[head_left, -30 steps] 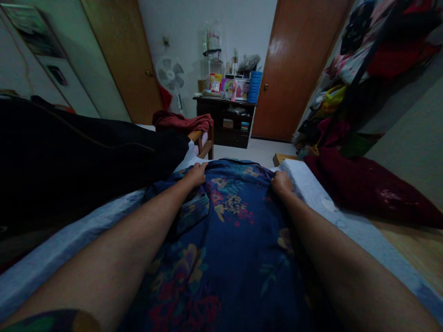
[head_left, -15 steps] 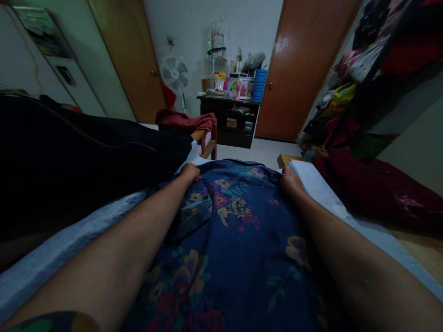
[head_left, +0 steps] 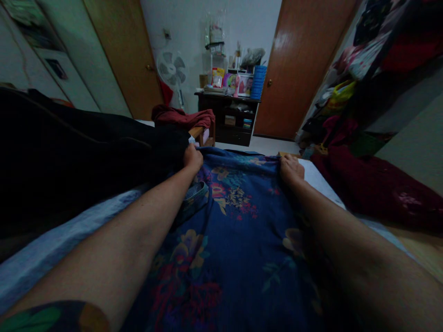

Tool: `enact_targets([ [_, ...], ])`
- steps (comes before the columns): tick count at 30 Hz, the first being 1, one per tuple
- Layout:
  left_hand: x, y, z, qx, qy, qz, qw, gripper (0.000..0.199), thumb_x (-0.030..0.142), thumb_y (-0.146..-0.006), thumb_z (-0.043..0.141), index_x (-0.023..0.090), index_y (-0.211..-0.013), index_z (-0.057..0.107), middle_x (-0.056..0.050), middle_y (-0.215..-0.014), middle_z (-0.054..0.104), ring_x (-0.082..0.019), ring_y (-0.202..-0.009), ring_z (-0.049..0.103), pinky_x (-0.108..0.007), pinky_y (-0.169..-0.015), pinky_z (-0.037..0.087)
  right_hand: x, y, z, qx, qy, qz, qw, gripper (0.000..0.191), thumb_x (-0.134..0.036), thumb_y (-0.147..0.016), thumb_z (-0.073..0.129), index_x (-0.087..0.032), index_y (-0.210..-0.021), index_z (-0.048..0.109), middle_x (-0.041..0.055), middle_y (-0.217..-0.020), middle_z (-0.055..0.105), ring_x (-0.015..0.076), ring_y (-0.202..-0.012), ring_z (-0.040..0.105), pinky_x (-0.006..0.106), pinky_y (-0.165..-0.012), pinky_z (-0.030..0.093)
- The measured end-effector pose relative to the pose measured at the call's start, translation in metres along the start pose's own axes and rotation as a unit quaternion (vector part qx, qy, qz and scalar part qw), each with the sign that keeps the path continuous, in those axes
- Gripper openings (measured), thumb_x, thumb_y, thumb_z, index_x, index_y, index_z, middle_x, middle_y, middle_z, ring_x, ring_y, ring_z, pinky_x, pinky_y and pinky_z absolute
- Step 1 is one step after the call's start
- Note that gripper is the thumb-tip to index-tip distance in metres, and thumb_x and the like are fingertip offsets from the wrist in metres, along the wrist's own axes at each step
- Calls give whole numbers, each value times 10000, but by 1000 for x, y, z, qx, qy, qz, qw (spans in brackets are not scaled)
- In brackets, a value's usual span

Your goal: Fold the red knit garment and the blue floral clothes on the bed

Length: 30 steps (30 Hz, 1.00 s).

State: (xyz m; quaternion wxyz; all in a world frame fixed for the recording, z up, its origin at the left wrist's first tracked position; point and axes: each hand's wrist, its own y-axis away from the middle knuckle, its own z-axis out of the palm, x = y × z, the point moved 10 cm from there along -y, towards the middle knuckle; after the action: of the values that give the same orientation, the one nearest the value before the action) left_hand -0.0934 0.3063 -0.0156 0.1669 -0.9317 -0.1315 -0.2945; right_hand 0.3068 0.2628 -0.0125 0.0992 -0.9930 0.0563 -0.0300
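A dark blue garment with a floral print stretches from close to me to the far edge of the bed, its exact kind hard to tell. My left hand is closed on its far left corner. At the far right corner, my right hand grips the cloth with fingers curled over the edge. Between both hands the far edge is pulled fairly straight. A folded-over strip of the cloth, with stitched lines, lies just below my left hand.
Black cloth is heaped on the left, and a maroon garment lies on the right. The pale bedsheet shows beneath. Beyond the bed stand a wooden frame draped with red cloth, a fan and a dark cabinet.
Both hands have lifted the garment's far edge slightly, and it looks tauter. My left hand has turned and moved up a little. The camera view has shifted slightly.
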Motion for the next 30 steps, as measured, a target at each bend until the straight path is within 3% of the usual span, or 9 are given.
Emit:
enact_targets([
  [4,6,24,33,-97,-118,49,987,782,385,-789,676,230,-1453,292,-179,-1571,187,-351,-1266,495,-389,-1031,412,-8,8,32,-58,12,35,998,434,-240,-932,376,-168,-1336,518,152,-1531,306,359,-1369,281,552,-1074,264],
  [6,10,37,49,-133,-184,80,971,813,451,-771,681,263,-1462,296,-152,-1614,37,-423,-1346,377,-480,-1070,357,-21,14,42,-52,15,37,998,480,-297,-933,400,-182,-1397,450,131,-1593,178,365,-1434,149,612,-1110,133],
  [9,38,62,71,-167,-224,209,937,709,533,-854,535,273,-1476,317,-85,-1629,63,-390,-1464,93,-533,-1153,173,-52,23,53,-40,-26,-6,999,543,-446,-966,319,-212,-1455,356,110,-1609,135,327,-1454,120,602,-1123,115],
  [11,47,81,90,-237,-219,266,908,702,584,-884,440,288,-1501,282,-61,-1628,94,-351,-1479,6,-538,-1163,105,-70,29,68,-79,-60,-42,994,585,-529,-966,269,-253,-1481,309,93,-1604,167,313,-1448,166,608,-1118,144],
  [14,31,98,111,-336,-212,223,890,767,699,-849,376,353,-1516,225,-41,-1630,62,-405,-1466,-11,-622,-1130,90,-78,35,86,-123,-82,-69,987,613,-583,-960,236,-311,-1510,235,48,-1604,187,298,-1452,166,626,-1118,136],
  [17,10,100,111,-348,-210,160,900,841,786,-784,373,402,-1511,197,-36,-1629,13,-452,-1447,-36,-677,-1101,63,-65,33,95,-137,-83,-59,985,625,-591,-961,204,-318,-1523,195,31,-1612,157,293,-1461,139,623,-1122,138],
  [24,-6,109,86,-342,-230,116,904,935,821,-720,434,386,-1514,200,-106,-1621,63,-489,-1433,-15,-716,-1062,114,-54,26,95,-189,-81,-13,979,650,-560,-961,239,-257,-1533,182,67,-1619,111,323,-1464,118,610,-1115,180],
  [27,-11,117,71,-358,-251,116,892,957,790,-683,518,377,-1504,253,-131,-1608,155,-518,-1415,121,-694,-1057,192,-70,34,81,-167,-73,6,983,642,-532,-946,330,-226,-1507,264,110,-1606,153,357,-1452,141,609,-1109,192],
  [30,-12,127,57,-369,-271,161,874,859,664,-719,571,338,-1479,342,-134,-1560,296,-466,-1369,319,-597,-1055,308,-109,51,63,-112,-91,-93,985,603,-515,-950,346,-250,-1489,294,90,-1603,178,311,-1451,166,535,-1124,214],
])
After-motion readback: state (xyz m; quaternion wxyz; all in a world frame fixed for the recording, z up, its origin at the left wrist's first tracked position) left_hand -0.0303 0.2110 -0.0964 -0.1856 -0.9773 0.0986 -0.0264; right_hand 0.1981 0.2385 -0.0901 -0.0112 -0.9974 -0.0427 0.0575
